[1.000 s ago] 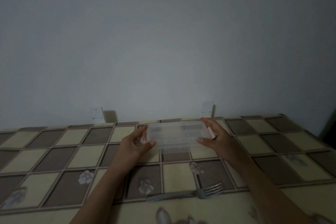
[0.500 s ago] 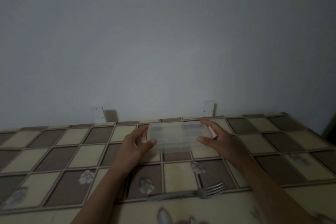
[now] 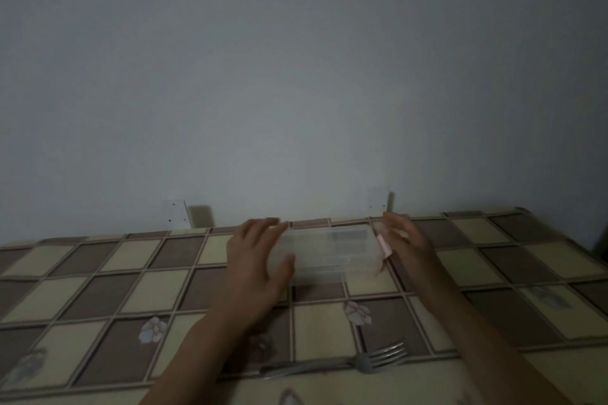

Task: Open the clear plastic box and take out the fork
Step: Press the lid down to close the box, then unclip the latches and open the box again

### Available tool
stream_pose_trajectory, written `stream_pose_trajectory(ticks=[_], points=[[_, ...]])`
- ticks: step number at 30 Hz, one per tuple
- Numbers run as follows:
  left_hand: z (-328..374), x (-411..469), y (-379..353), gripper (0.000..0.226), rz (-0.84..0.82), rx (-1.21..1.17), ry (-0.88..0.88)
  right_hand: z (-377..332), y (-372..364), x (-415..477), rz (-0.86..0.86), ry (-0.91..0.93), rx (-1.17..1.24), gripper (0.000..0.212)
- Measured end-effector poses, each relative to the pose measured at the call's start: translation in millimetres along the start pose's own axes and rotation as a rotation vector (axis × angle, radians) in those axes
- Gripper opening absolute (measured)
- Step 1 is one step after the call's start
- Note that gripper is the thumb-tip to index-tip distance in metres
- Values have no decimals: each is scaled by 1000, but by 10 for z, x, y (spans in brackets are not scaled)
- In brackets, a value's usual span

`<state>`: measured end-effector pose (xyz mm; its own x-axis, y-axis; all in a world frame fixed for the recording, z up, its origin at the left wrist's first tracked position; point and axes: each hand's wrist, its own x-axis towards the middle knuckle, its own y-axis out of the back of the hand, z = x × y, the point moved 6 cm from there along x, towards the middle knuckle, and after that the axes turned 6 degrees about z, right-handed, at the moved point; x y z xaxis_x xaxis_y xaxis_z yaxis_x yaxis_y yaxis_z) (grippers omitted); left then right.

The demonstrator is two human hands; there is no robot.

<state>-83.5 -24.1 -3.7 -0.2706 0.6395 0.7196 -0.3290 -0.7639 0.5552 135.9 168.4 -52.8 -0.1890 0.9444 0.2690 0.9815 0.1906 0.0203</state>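
Note:
The clear plastic box (image 3: 332,251) rests on the checked tablecloth (image 3: 98,273) near the wall, lid down, with a pink latch (image 3: 385,245) at its right end. My left hand (image 3: 255,261) is at the box's left end, thumb across the front wall and fingers over the back corner. My right hand (image 3: 409,245) is blurred beside the right end, fingers apart, close to the pink latch, with its thumb off the box front. A metal fork (image 3: 358,365) lies on the cloth near the front edge, tines to the right, outside the box.
A plain wall rises directly behind the table, with two small white plates (image 3: 176,214) fixed to it at table height. The table's right edge (image 3: 559,230) falls away at the far right.
My right hand's thumb has come off the box front and the hand has opened beside the latch. My left hand has spread wider over the left end. The fork has not moved.

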Motion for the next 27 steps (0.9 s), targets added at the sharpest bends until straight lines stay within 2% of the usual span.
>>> stream_pose_trajectory(ticks=[2, 4, 10, 18, 27], points=[[228, 118, -115, 42, -33, 75, -133, 99, 52, 60, 84, -48, 56, 17], [431, 256, -300, 38, -112, 116, -183, 219, 84, 100, 135, -129, 128, 12], [729, 482, -892, 55, -356, 247, -191, 348, 6, 75, 74, -235, 216, 4], [587, 364, -1144, 66, -481, 245, -100, 280, -80, 19, 28, -252, 237, 7], [586, 360, -1163, 58, -490, 214, -97, 213, -66, 1, 64, -165, 187, 9]])
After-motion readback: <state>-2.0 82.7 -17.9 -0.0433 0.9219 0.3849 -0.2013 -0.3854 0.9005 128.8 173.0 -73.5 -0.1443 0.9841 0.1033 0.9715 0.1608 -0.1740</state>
